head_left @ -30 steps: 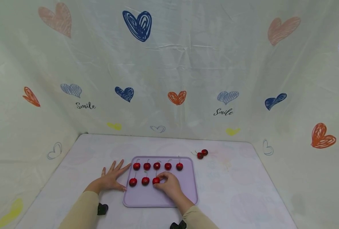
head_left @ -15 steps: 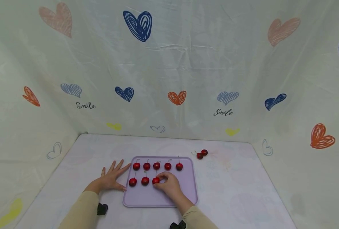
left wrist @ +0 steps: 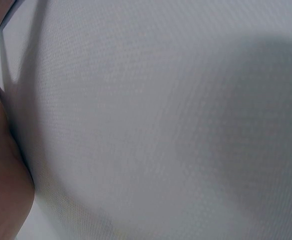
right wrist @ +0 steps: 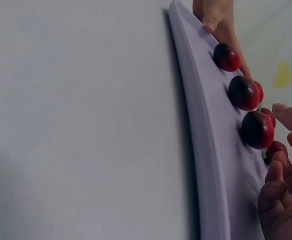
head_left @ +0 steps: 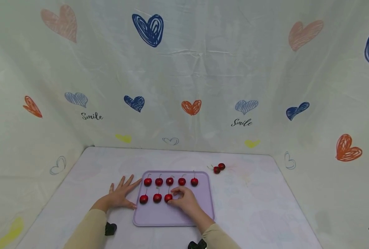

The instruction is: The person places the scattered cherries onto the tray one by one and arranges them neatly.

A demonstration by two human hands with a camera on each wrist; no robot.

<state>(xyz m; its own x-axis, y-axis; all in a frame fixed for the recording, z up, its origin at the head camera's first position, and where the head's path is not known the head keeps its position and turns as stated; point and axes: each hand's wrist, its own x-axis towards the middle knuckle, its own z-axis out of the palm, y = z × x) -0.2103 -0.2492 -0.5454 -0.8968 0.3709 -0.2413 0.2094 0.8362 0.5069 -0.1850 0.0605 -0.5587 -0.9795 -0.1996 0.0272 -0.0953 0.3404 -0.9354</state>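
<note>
A lilac tray (head_left: 172, 216) bears red cherries with stems: a back row of several and a front row of three. My right hand (head_left: 187, 201) is just right of the third front cherry (head_left: 168, 198), thumb and index finger parted around its right side. In the right wrist view the fingers (right wrist: 290, 117) stand a little off that cherry (right wrist: 258, 130); whether the thumb touches it I cannot tell. My left hand (head_left: 119, 196) lies with spread fingers at the tray's left edge, touching it with thumb and a fingertip. The left wrist view catches only part of the hand (left wrist: 6, 185).
Two more cherries (head_left: 219, 168) lie on the white table (head_left: 250, 193) behind the tray's right corner. A heart-printed curtain (head_left: 222, 76) rises at the back and sides. Dark wrist pieces (head_left: 110, 229) show near both sleeves.
The right index finger has lifted slightly off the third front cherry, which it was pinching with the thumb. The cherry stays in its row. The left hand keeps its place.
</note>
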